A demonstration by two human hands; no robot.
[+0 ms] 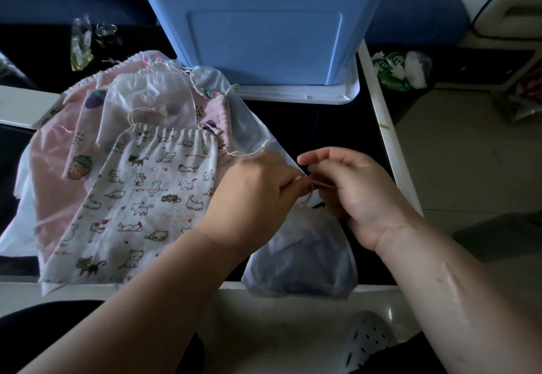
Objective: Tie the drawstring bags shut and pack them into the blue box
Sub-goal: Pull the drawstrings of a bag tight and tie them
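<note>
1. Two bare forearms come in from the bottom edge and converge over the near right part of the counter.
2. The left hand (258, 194) lies back up with its fingers curled. Thumb and fingertips pinch a thin cream drawstring cord (309, 196).
3. The right hand (355, 191) sits just beside it with the wrist bent and the fingers curled inward. Its thumb and forefinger pinch the same cord, which runs between the two hands.
4. The glossy black counter (322, 127) has a white border along its near and right edges. Pale floor tiles (469, 153) show beyond the right edge.
5. The light blue plastic box (264, 21) stands at the far side of the counter on a pale lid (296, 95). Its top is open and it is well apart from the hands.
6. A pile of flat fabric drawstring bags (88, 145) covers the left of the counter. A white cat-print bag (140, 197) lies on top, over pink fruit-print and translucent white ones.
7. The sheer white drawstring bag (299, 262) lies under the hands, its gathered neck pointing up at the cord. Its base overlaps the near white border, and something dark shows through the fabric.
8. A crumpled green and white wrapper (390, 71) lies right of the box, past the counter's edge.
9. A clear plastic wrapper (80, 45) lies at the far left.
10. A white perforated clog (366, 341) shows at the bottom.
</note>
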